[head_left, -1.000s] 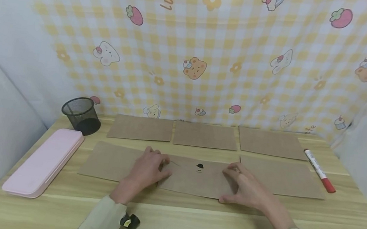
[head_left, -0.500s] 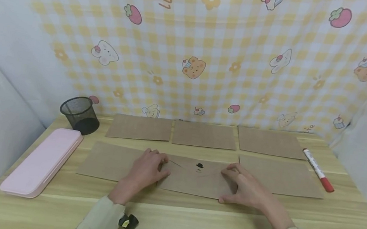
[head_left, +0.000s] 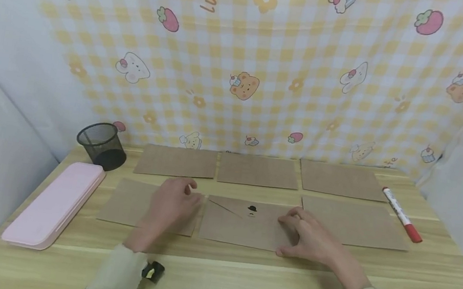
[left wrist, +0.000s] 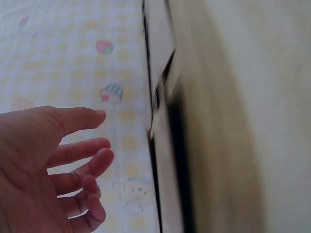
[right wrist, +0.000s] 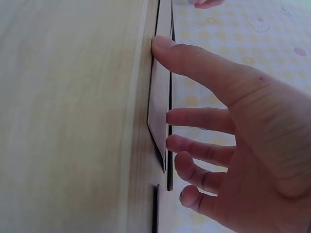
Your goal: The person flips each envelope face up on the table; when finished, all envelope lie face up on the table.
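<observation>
Kraft envelope (head_left: 242,225), frame centre: light, thin, bendable; best pinched at an edge. Right hand (head_left: 311,239) rests on it, fingers relaxed; left hand (head_left: 169,205) hovers, fingers apart.

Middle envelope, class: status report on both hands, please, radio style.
Left hand open, off the middle envelope, above the left envelope. Right hand open, fingers resting on the middle envelope's right end. Flap lies flat. Nothing in the way.

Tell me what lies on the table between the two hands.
In the head view, the middle brown envelope with a small black hat mark lies between the left hand and the right hand, whose fingers rest on it.
</observation>
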`<state>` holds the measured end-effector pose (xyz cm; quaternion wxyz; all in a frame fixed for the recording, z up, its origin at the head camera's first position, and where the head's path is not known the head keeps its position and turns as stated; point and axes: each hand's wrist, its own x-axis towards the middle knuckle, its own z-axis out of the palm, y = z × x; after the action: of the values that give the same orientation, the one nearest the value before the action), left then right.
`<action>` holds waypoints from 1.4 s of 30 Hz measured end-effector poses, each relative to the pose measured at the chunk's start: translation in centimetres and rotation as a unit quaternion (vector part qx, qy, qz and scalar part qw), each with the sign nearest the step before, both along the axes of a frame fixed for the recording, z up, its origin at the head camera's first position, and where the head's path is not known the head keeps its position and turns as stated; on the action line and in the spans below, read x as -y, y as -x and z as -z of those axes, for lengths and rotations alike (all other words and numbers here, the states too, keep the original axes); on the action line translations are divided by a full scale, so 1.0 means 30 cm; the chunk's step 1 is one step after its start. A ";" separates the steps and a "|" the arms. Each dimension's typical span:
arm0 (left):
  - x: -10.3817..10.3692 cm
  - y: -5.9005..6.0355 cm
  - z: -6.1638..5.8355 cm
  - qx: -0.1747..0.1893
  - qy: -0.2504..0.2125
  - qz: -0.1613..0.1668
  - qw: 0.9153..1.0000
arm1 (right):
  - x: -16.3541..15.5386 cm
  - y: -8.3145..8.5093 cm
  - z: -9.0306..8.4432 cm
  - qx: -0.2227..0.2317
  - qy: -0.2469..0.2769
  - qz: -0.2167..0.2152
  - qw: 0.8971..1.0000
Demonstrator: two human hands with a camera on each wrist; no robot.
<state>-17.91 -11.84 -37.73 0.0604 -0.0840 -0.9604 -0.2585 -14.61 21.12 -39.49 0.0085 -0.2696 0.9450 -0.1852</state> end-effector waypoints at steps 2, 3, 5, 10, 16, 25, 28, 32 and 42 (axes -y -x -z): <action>0.032 0.003 -0.013 0.011 0.000 -0.002 1.000 | 0.004 -0.001 -0.002 -0.007 0.004 0.001 1.000; 0.047 0.003 -0.018 0.021 0.001 0.000 1.000 | 0.006 -0.002 -0.003 -0.011 0.008 0.001 1.000; 0.071 0.004 -0.026 0.036 0.012 0.017 0.999 | 0.011 0.000 -0.007 -0.023 0.018 0.000 1.000; 0.095 0.004 -0.022 0.064 0.057 0.089 0.992 | 0.012 0.002 -0.017 -0.042 0.034 -0.002 0.999; 0.097 -0.009 -0.024 0.118 0.046 0.111 0.986 | 0.013 0.001 -0.025 -0.038 0.033 0.002 0.999; 0.123 -0.021 -0.045 0.136 0.049 0.128 0.981 | 0.026 -0.005 -0.042 -0.041 0.050 -0.015 0.998; 0.148 -0.025 -0.055 0.138 0.050 0.138 0.979 | 0.032 -0.012 -0.047 -0.039 0.066 -0.028 0.997; 0.197 -0.027 -0.063 0.132 0.055 0.147 0.979 | 0.050 -0.021 -0.053 -0.033 0.070 -0.040 0.996; 0.336 -0.078 -0.035 0.116 0.030 0.175 0.977 | 0.167 -0.024 -0.084 -0.019 0.047 -0.075 0.996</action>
<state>-15.57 -21.91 -36.67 -0.0998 -0.2216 -0.9388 -0.2440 -13.90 16.09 -36.98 -0.0081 -0.3434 0.9122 -0.2234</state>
